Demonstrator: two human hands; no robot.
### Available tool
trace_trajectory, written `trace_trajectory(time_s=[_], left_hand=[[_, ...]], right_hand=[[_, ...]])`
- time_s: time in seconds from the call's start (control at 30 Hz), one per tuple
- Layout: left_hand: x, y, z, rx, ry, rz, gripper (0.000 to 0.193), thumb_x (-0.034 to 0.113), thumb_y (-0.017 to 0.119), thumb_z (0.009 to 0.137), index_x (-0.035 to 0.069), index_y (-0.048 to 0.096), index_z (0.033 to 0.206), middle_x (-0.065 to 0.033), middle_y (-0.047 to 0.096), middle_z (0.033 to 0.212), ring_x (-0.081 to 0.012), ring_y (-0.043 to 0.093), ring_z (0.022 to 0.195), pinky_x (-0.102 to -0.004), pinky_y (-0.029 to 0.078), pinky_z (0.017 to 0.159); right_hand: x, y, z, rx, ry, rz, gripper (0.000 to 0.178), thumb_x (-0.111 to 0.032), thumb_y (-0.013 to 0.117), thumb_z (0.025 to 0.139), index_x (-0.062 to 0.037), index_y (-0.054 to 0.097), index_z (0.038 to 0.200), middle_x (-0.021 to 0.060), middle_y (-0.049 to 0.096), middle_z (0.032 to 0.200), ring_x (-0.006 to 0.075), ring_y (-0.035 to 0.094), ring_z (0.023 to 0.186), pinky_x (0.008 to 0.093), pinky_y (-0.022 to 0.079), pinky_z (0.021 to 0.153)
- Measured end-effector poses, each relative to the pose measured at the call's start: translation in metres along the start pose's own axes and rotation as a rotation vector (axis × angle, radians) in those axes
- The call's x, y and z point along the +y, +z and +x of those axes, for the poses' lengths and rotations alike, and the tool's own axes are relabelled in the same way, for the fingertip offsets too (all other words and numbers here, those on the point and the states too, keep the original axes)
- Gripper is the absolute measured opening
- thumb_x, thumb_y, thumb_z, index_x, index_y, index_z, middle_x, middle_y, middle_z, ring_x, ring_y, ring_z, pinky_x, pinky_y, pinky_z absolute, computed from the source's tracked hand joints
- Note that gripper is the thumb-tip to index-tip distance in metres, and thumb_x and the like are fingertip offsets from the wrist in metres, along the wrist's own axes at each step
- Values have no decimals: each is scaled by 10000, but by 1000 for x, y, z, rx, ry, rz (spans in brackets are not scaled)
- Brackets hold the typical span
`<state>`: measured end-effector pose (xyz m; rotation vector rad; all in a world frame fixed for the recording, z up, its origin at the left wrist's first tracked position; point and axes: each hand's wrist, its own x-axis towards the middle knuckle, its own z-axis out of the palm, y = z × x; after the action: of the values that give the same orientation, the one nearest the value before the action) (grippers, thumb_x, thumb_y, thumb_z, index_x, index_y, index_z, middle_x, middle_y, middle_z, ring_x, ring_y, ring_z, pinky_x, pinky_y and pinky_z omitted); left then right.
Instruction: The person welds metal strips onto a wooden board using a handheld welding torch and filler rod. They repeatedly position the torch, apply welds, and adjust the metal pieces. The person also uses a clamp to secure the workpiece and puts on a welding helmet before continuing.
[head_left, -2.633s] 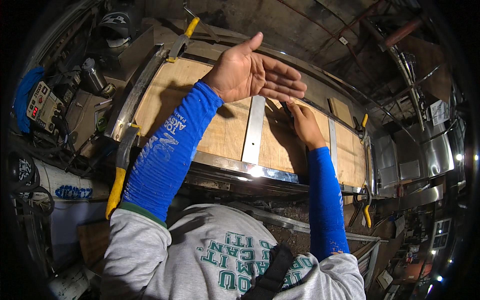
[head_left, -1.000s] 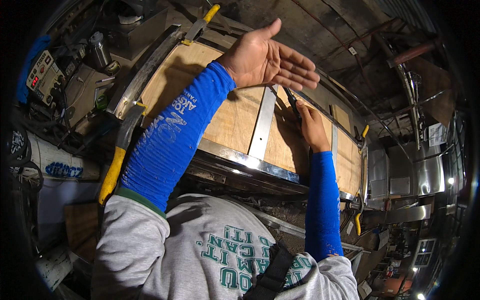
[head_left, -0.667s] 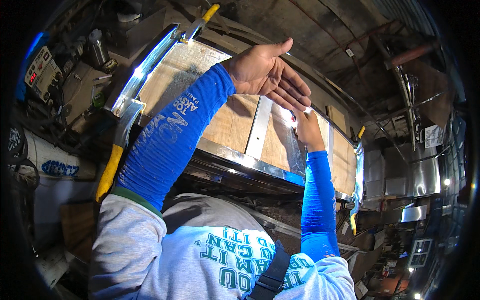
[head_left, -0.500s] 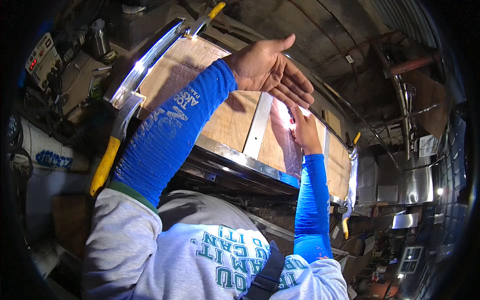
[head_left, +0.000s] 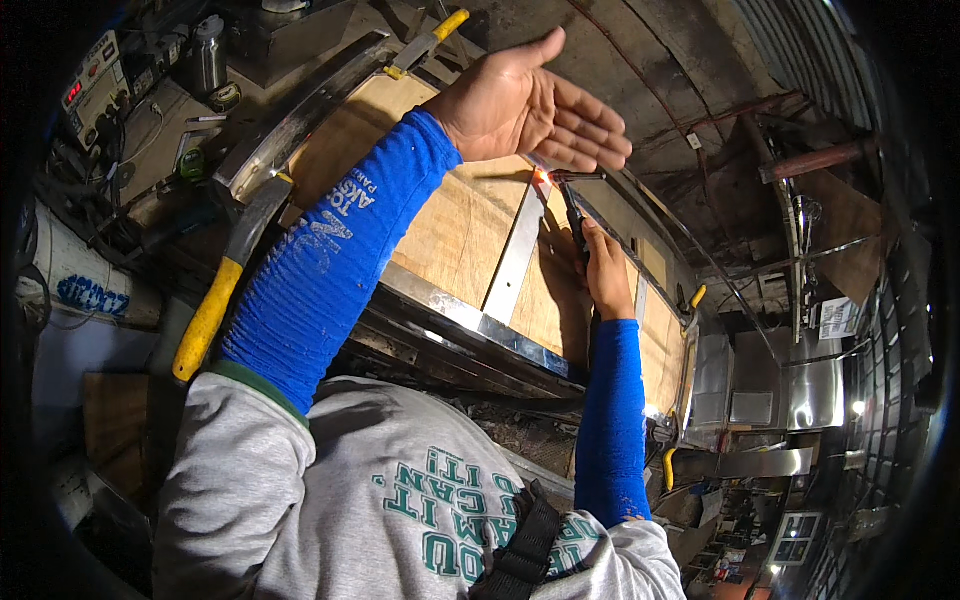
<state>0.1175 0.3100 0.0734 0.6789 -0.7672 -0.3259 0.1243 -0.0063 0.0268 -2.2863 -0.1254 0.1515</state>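
Observation:
My left hand (head_left: pixel 530 108) is held up flat over the work, palm showing, fingers stretched out and holding nothing. Beyond it, my right hand (head_left: pixel 607 270) grips the black handle of a welding torch (head_left: pixel 575 218). The torch head points at a small orange-glowing spot at the far end of a metal strip (head_left: pixel 515 262), which lies across a wooden panel (head_left: pixel 440 235). A metal frame edge (head_left: pixel 435 298) runs along the panel's near side. My left fingers partly hide the far edge close to the torch.
Yellow-handled clamps grip the frame: one at the near left (head_left: pixel 212 315), one at the far left (head_left: pixel 445 30), others at the right end (head_left: pixel 670 465). A power unit with a red display (head_left: pixel 95 85) and a metal flask (head_left: pixel 208 55) stand at the left.
The bright white arc light has gone, leaving an orange glow. The torch now shows plainly in my right hand. My left hand has moved slightly up and left, still flat.

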Motion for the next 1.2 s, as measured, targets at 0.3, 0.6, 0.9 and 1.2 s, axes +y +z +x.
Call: trace_trajectory(time_s=[0.3,0.6,0.9,1.2], left_hand=[[0,-10,0,34,-43,7,1033,718,115,1054,-164,532,1393,-354,586,1397,-430,604,1316,-470,518,1110],[-9,-7,0,-50,-162,-79,1058,740,127,1042,-176,521,1396,-372,589,1377,-453,589,1324,-473,519,1107],[-37,0,12,-90,-332,-69,1060,744,145,1044,-184,528,1384,-352,619,1352,-413,618,1306,-462,488,1140],[-27,0,7,-3,-55,-90,1022,717,150,1055,-171,530,1392,-354,604,1374,-444,596,1321,-481,475,1152]], right_hand=[[-9,4,-6,66,-70,-33,559,-491,554,1077,44,714,1059,0,593,816,98,505,682,279,420,585],[-4,5,-4,111,-177,-95,582,-468,537,1089,71,696,938,9,571,757,98,470,689,314,373,565],[-2,1,-5,34,44,13,516,-447,604,1057,-9,664,790,3,554,611,91,481,521,291,349,486],[2,4,-4,23,-122,82,522,-523,534,1077,-81,637,821,-17,560,679,77,495,584,254,353,518]])
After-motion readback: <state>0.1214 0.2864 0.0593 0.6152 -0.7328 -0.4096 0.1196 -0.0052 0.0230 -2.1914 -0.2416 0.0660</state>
